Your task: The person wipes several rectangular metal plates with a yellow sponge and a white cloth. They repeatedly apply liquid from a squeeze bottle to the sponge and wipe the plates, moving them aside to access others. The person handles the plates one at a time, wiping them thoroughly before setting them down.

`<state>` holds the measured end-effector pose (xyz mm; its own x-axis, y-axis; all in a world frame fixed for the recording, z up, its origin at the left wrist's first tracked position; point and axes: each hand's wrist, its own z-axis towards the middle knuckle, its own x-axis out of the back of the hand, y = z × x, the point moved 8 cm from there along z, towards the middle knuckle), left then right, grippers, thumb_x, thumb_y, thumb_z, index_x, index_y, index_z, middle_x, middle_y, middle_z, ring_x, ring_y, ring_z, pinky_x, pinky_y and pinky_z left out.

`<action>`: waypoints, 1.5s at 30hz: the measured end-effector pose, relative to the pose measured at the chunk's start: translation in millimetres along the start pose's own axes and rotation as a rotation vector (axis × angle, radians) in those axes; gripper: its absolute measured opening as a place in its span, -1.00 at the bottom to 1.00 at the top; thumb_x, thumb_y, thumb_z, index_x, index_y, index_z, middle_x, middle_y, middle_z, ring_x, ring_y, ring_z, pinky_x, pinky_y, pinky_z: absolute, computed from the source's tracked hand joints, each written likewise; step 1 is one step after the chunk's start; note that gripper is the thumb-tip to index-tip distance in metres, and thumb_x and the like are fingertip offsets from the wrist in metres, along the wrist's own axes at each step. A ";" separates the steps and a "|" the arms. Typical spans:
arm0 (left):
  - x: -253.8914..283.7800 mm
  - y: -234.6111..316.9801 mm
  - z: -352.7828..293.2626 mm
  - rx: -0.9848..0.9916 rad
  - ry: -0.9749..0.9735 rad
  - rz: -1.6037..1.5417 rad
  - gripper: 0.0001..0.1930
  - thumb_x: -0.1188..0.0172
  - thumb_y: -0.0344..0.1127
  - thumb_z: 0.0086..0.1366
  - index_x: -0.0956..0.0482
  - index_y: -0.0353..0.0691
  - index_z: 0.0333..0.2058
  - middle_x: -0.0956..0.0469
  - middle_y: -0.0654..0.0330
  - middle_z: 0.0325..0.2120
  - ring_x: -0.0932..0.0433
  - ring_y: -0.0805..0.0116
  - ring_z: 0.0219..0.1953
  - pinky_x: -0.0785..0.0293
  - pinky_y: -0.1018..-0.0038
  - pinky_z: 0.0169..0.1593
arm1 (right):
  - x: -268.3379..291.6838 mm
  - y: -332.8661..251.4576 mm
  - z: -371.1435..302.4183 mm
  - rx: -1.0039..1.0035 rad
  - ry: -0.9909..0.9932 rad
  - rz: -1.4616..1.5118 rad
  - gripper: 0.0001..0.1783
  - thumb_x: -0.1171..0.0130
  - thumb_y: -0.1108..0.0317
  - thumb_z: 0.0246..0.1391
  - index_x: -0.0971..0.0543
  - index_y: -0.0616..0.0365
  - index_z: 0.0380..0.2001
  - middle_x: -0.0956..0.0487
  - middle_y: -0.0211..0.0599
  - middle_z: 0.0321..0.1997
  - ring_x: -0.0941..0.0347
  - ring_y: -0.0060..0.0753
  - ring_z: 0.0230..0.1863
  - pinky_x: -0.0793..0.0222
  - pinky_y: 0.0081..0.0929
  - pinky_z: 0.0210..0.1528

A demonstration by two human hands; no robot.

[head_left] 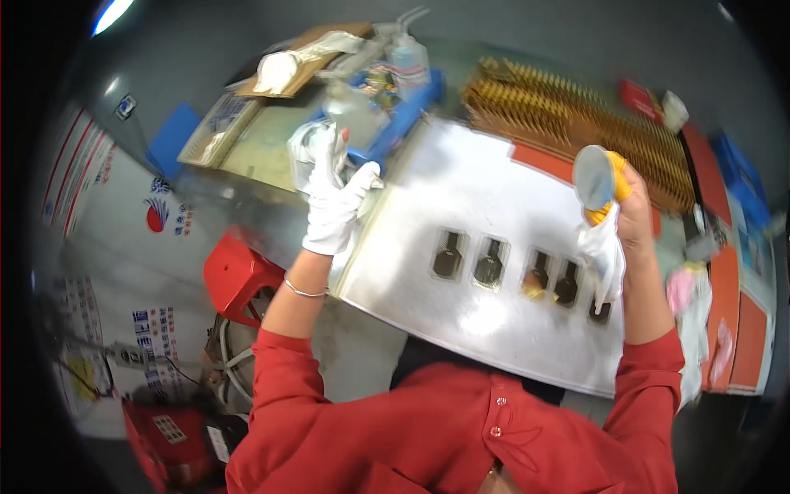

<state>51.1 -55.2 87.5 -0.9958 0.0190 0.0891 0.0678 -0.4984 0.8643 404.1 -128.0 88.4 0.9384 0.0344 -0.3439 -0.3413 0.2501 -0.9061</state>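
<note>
1. Right hand [634,206], bare at the back and wrist, is rising over the right side of the white flat work board [395,239]; its fingers are clamping on a round, grey-faced disc [593,178].
2. Disc is standing on edge, its flat face turning away from the palm, toward the board's left; it is sitting just left of the fingertips.
3. Bright yellow material [620,175] is showing between disc and hand; can't tell whether it is covering the fingers or belonging to the disc.
4. Limp white cloth or glove [605,255] is dangling below the right hand, partly hiding the rightmost dark piece.
5. Left hand [336,198], wearing a white fabric glove, is reaching beyond the board's left edge; its thumb is spreading apart from the upward-pointing fingers.
6. Crumpled clear plastic item [303,156] is lying right beside the left fingers, on their outer side; blur is hiding any grip, so can't tell whether they are closing on it.
7. Blue plastic tray [401,132] is lying just past the left hand, holding a clear squeeze bottle [409,59].
8. Five dark, clear-bordered flat pieces [490,262] are lying in a row on the board, below the disc's level.
9. Long yellow-brown slotted rack [576,123] is standing behind the board.
</note>
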 end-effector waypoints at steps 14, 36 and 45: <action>45.7 -113.7 102.0 0.085 0.167 0.187 -0.12 -0.47 -0.16 -0.22 -0.21 -0.30 0.08 -0.42 0.07 -0.08 -0.40 0.23 -0.02 -0.31 0.36 0.06 | -210.5 149.0 242.6 -0.339 -0.387 0.587 -0.69 0.06 0.16 0.17 -0.47 0.21 -0.30 -0.51 -0.24 -0.49 -0.35 -0.45 -0.69 -0.31 -0.54 -0.70; 54.4 -110.9 103.9 0.121 0.197 0.223 -0.40 -0.46 -0.26 -0.21 -0.42 -0.24 -0.15 -0.52 0.16 -0.27 -0.50 0.30 -0.21 -0.42 0.39 -0.11 | -226.8 142.8 262.9 -0.280 -0.332 0.511 -0.54 -0.05 0.04 0.02 -0.42 0.29 -0.27 -0.47 -0.17 -0.49 -0.36 -0.40 -0.69 -0.35 -0.56 -0.69; 38.4 -38.0 74.4 -0.347 0.248 0.547 -0.21 -0.28 -0.17 0.07 -0.08 -0.37 0.17 -0.20 -0.05 0.12 -0.22 0.12 0.14 -0.15 0.28 0.20 | -142.9 57.6 140.9 -0.170 -0.133 0.357 -0.68 0.13 0.11 0.20 -0.50 0.08 -0.41 -0.48 -0.44 -0.59 -0.32 -0.54 -0.70 -0.24 -0.56 -0.67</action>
<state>14.8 28.9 94.9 -0.8112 -0.4925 0.3152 0.5821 -0.6291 0.5152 258.1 17.8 120.1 0.7543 0.2176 -0.6194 -0.6405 0.0368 -0.7670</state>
